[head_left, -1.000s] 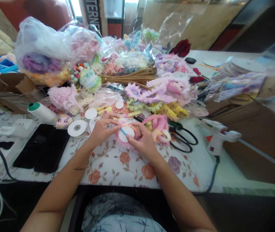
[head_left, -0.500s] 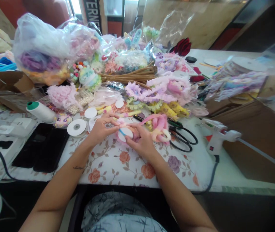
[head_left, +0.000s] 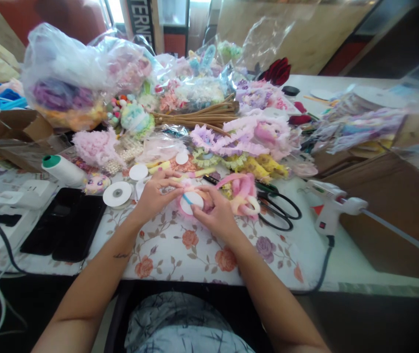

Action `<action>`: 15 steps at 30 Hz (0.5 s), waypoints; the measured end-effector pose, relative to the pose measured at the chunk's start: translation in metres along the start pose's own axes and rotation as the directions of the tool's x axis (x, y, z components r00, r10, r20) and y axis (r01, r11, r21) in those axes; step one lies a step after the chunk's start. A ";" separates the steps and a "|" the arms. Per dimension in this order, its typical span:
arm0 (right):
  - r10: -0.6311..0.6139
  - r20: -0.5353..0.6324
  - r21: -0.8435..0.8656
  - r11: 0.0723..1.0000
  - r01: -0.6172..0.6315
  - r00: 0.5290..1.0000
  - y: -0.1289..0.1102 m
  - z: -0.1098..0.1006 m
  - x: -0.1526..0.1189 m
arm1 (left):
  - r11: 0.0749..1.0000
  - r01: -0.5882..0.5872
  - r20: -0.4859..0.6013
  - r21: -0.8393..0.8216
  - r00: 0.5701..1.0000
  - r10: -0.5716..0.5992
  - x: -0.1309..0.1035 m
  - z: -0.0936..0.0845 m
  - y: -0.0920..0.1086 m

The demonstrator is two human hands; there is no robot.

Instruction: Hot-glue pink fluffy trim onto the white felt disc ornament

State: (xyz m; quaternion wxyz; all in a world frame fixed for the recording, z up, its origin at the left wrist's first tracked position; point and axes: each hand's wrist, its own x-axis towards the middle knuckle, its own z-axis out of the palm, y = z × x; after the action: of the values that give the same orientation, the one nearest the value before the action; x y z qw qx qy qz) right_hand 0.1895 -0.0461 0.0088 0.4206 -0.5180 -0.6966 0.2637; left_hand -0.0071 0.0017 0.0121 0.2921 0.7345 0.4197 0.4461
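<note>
- Pink fluffy piece, one, pinched between my left hand and right hand
- One white disc on it, one blue strip across
- Two black phones, one glue gun

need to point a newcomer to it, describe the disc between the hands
Over the flowered tablecloth, find the left hand and right hand. Between them is a white disc against pink fluff; unlike the other white discs nearby, it has a blue strip across it.
</note>
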 end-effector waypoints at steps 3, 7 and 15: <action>-0.004 0.009 0.001 1.000 0.004 1.000 0.001 0.000 0.000 | 0.999 -0.037 0.026 0.023 0.999 0.037 0.001 0.001 -0.001; -0.001 0.020 0.012 1.000 0.001 1.000 0.001 -0.001 0.000 | 1.000 -0.027 0.057 0.011 0.998 0.026 0.002 -0.001 0.000; -0.018 0.039 0.022 1.000 0.017 0.999 0.000 -0.002 0.000 | 1.000 0.000 0.089 -0.003 0.996 0.000 0.001 -0.003 0.000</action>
State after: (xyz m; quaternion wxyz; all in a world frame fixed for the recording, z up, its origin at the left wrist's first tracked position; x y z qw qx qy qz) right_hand 0.1911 -0.0463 0.0096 0.4149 -0.5020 -0.7062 0.2777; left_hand -0.0097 0.0025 0.0141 0.3116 0.7533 0.4055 0.4135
